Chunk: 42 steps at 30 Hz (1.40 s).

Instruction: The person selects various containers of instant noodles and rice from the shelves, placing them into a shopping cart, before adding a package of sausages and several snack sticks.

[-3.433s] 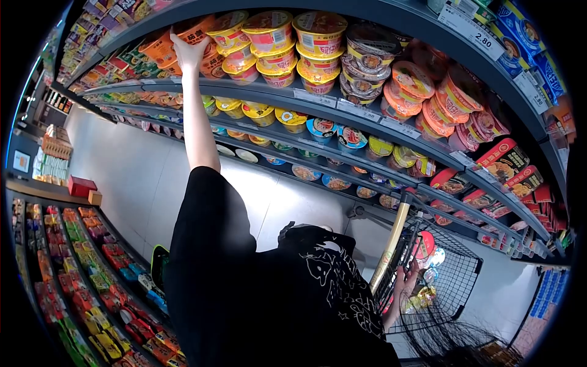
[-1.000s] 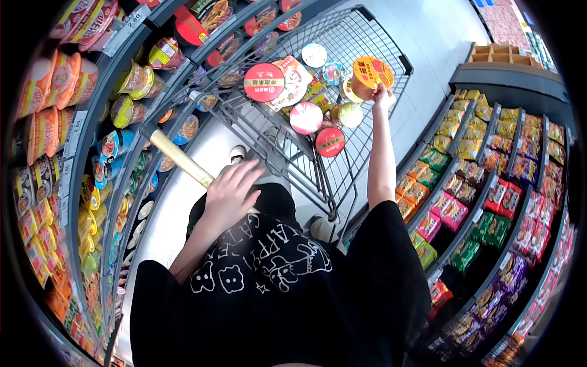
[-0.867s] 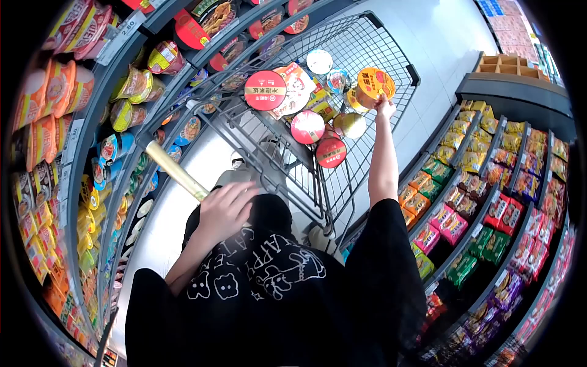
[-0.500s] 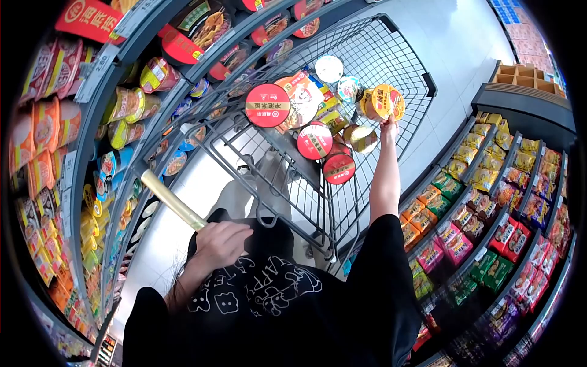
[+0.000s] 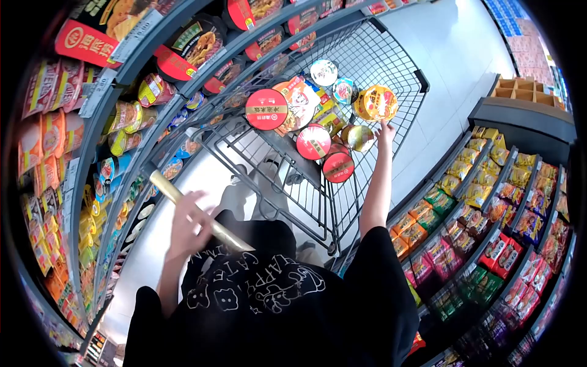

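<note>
My left hand (image 5: 188,225), smeared by motion, lies over the pale yellow handle bar (image 5: 227,235) of a shopping cart, its fingers spread and not wrapped round the bar. My right hand (image 5: 385,131) reaches into the grey wire cart (image 5: 400,61), fingertips stretched out right at the lower rim of a yellow instant noodle cup (image 5: 380,103). Beside that cup lie a gold-lidded cup (image 5: 361,138) and a small blue cup (image 5: 345,90). Red-lidded tubs (image 5: 266,110), a white-lidded cup (image 5: 323,72) and a large orange-white noodle bowl (image 5: 299,105) also lie in the cart.
Shelves of packaged noodles (image 5: 131,116) curve close along the left. On the right stands a sloped rack of bagged snacks (image 5: 449,241), topped by a wooden divided tray (image 5: 529,92). Pale floor tiles (image 5: 449,43) show beyond the cart.
My right hand has drawn slightly back from the yellow noodle cup, which it held before and which now sits a little further left. My left hand has loosened from the handle and moved left.
</note>
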Each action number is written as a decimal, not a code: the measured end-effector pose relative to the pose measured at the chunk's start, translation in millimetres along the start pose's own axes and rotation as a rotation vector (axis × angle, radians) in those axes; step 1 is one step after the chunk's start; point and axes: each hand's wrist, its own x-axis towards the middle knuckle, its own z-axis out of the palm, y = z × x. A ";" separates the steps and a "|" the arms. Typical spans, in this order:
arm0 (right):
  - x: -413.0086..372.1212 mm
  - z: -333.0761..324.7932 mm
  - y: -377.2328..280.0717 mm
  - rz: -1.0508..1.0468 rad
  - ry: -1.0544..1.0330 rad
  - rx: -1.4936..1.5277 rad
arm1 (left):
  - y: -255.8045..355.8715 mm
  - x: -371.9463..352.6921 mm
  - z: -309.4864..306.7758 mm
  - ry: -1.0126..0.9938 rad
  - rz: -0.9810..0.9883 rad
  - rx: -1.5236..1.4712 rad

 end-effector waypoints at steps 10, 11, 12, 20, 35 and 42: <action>-292.5 -80.4 -35.2 -0.787 -0.467 -1.273 | -33.0 86.2 -16.4 0.557 0.029 0.305; -307.2 -93.2 -23.6 -0.647 -0.553 -1.287 | -35.9 86.4 -12.8 0.511 0.045 0.189; -334.7 -100.3 -37.8 -0.514 -0.538 -1.088 | -25.8 89.8 -14.8 0.572 0.076 0.127; -355.1 -151.6 -47.3 -0.572 -0.002 -1.090 | 11.0 73.2 17.5 0.353 0.231 -0.028; -211.7 -265.8 -103.6 -0.839 0.457 -0.999 | 94.8 75.8 70.2 -0.680 0.518 -0.860; -256.8 -95.8 -71.8 -0.620 0.046 -1.040 | 90.5 121.9 103.9 -0.493 0.454 -0.370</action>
